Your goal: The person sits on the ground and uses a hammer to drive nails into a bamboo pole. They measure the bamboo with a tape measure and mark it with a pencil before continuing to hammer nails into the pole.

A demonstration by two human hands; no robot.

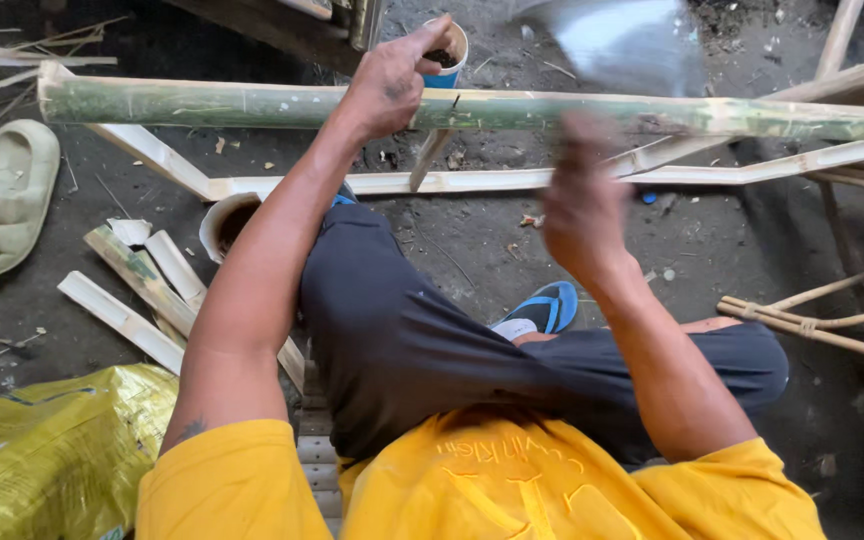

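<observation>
Clearly risky: the left hand [387, 90] clamps the green bamboo pole [202, 102] lying across twelve o'clock, while the right hand [582, 205], fisted and blurred, swings a broad blade [622, 45] at one o'clock; a glancing stroke could reach the gripping fingers.

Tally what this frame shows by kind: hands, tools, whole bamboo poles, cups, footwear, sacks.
Hands: 2, the left hand gripping the green bamboo pole, the right hand blurred, holding a broad blade
Blades: 1
Whole green poles: 1
Cups: 2, blue cup, white cup
Footwear: 2, pale slipper, blue sandal
Yellow sack: 1
Total: 9
</observation>
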